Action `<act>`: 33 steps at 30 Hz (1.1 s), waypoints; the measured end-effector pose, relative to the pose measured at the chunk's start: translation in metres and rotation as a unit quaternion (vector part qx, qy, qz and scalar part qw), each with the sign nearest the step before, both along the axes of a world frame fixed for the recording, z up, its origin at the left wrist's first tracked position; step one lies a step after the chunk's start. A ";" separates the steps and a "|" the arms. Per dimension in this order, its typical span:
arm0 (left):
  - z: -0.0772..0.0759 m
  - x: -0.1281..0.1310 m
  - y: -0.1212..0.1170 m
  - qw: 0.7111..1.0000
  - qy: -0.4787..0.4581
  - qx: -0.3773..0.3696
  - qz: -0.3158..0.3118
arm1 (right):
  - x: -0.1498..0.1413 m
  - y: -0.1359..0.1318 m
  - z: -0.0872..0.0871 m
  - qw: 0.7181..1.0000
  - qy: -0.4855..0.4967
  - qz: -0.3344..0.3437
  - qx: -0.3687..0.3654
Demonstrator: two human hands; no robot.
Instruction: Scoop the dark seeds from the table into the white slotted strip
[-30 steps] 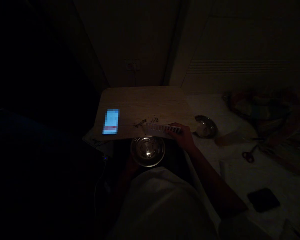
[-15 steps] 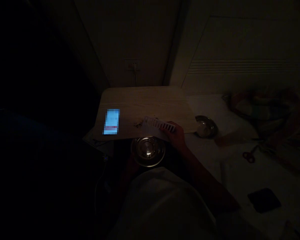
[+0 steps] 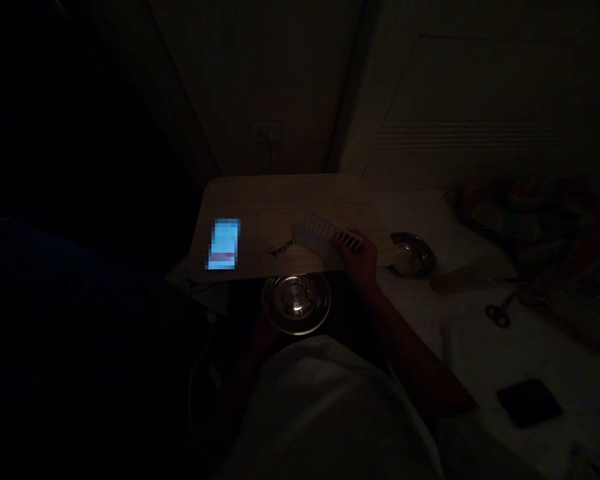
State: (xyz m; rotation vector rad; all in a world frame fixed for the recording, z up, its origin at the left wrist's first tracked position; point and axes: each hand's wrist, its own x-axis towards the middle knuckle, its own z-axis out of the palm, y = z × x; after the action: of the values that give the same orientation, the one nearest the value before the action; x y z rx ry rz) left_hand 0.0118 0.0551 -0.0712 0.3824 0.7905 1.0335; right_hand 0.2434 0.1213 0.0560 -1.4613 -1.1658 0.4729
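In the dim head view my right hand (image 3: pixel 360 261) is closed around one end of a pale, flat plastic piece with a row of slots (image 3: pixel 325 233). This slotted piece is held at a slant over the wooden tabletop (image 3: pixel 260 200). Small dark crumbs (image 3: pixel 283 249) lie in a short line just left of it. Below the table's near edge is a shiny metal bowl (image 3: pixel 297 327), with a few specks inside. My left hand (image 3: pixel 269 327) grips its left side from below; most of its fingers are hidden in shadow.
A lit phone (image 3: pixel 223 244) lies at the table's left. Right of the table are a second metal bowl (image 3: pixel 414 255), red-handled scissors (image 3: pixel 498 316), a dark square item (image 3: pixel 529 403) and crumpled cloth (image 3: pixel 530 213). A plug with a cable (image 3: pixel 270 137) sits in the wall socket behind.
My right hand has moved the slotted piece slightly right and away from me. The crumbs now show as a longer line. The bowl in my left hand has hardly moved.
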 end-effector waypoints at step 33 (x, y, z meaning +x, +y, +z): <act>0.001 -0.005 -0.003 0.999 -0.002 -0.041 0.035 | -0.009 0.010 0.007 0.991 -0.037 0.131 0.000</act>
State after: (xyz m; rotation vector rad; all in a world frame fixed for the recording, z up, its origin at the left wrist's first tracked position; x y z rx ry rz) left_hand 0.0070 0.0519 -0.0706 0.2833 0.8448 1.0626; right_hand 0.2342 0.1308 0.0629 -1.3411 -1.4253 0.6021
